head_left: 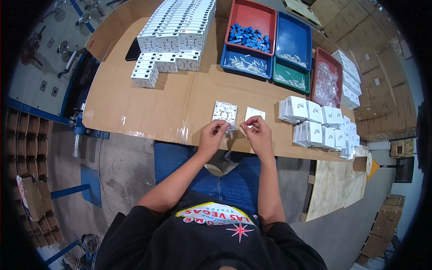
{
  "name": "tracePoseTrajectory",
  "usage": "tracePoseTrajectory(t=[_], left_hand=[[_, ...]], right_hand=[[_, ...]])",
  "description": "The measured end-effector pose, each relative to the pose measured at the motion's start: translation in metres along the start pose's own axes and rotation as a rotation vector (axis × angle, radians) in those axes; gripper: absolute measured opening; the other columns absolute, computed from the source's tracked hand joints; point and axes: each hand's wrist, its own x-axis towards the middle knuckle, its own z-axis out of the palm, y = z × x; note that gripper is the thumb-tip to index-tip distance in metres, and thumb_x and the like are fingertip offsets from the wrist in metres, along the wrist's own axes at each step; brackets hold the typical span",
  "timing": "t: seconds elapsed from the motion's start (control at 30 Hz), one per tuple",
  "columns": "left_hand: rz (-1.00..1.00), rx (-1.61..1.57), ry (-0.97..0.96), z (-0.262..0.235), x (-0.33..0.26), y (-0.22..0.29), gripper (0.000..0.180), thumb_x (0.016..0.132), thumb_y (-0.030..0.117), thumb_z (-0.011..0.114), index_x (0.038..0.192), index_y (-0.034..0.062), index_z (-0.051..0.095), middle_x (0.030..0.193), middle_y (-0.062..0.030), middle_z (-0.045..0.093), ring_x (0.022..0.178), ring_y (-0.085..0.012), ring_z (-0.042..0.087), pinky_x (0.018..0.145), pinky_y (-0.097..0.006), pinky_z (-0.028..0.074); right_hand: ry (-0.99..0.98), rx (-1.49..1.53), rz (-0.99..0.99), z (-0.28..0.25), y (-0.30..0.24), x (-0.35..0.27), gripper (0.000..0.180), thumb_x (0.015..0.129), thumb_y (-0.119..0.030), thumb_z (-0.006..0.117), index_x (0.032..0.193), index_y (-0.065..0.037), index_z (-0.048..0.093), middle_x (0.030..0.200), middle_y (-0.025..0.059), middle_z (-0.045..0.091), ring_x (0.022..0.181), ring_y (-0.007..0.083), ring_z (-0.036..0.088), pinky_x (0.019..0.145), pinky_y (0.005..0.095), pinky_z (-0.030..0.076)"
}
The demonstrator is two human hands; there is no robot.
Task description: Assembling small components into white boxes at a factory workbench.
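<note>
Left hand, narrowed, meets the near edge of a patterned white square; right hand, narrowed, adjoins a white card. Any grip cannot be told.

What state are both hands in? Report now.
Left hand: half-closed by the box; hold can't be told.
Right hand: half-closed; hold can't be told.

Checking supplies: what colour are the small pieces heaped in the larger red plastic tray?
The small heaped pieces are bright blue; the head view shows them best.

Two hands, two red trays, two blue trays and one green tray show.
</note>
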Motion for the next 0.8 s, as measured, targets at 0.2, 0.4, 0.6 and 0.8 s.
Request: tracePoseTrajectory(t=[0.2, 0.4, 0.6, 0.8], left_hand=[[0.005, -0.064, 0.043, 0.000, -0.001, 0.005, 0.019, 0.104, 0.016, 0.066, 0.111, -0.0004, 0.070, 0.098, -0.0035, 0.074, 0.090, -0.0092, 0.066, 0.080, -0.025, 0.053], [0.007, -0.044, 0.040, 0.006, -0.004, 0.025, 0.025, 0.103, 0.017, 0.067, 0.121, 0.0010, 0.071, 0.103, -0.0055, 0.074, 0.096, -0.0108, 0.068, 0.087, -0.026, 0.053], [0.006, -0.016, 0.027, -0.004, -0.002, 0.006, 0.020, 0.103, 0.015, 0.067, 0.113, -0.0001, 0.075, 0.106, -0.0055, 0.075, 0.098, -0.0115, 0.068, 0.087, -0.026, 0.053], [0.019, -0.048, 0.033, -0.005, 0.000, 0.004, 0.019, 0.103, 0.014, 0.067, 0.112, -0.0011, 0.075, 0.105, -0.0056, 0.075, 0.095, -0.0110, 0.068, 0.086, -0.026, 0.053]], right_hand=[[-0.011, 0.318, 0.188, 0.012, 0.000, -0.001, 0.015, 0.097, -0.011, 0.072, 0.107, 0.001, 0.072, 0.087, 0.0008, 0.072, 0.075, 0.0039, 0.062, 0.064, 0.0201, 0.048], [-0.043, 0.325, 0.144, 0.017, 0.014, 0.000, 0.013, 0.098, -0.007, 0.069, 0.107, 0.002, 0.071, 0.091, 0.0031, 0.074, 0.083, 0.0062, 0.066, 0.070, 0.0211, 0.051], [-0.005, 0.344, 0.150, 0.028, 0.017, -0.002, 0.011, 0.098, -0.006, 0.069, 0.104, 0.003, 0.070, 0.090, 0.0036, 0.073, 0.083, 0.0077, 0.067, 0.073, 0.0219, 0.051], [-0.017, 0.369, 0.168, 0.031, 0.018, 0.000, 0.008, 0.098, -0.006, 0.069, 0.100, 0.002, 0.070, 0.086, 0.0005, 0.069, 0.078, 0.0046, 0.062, 0.069, 0.0208, 0.049]])
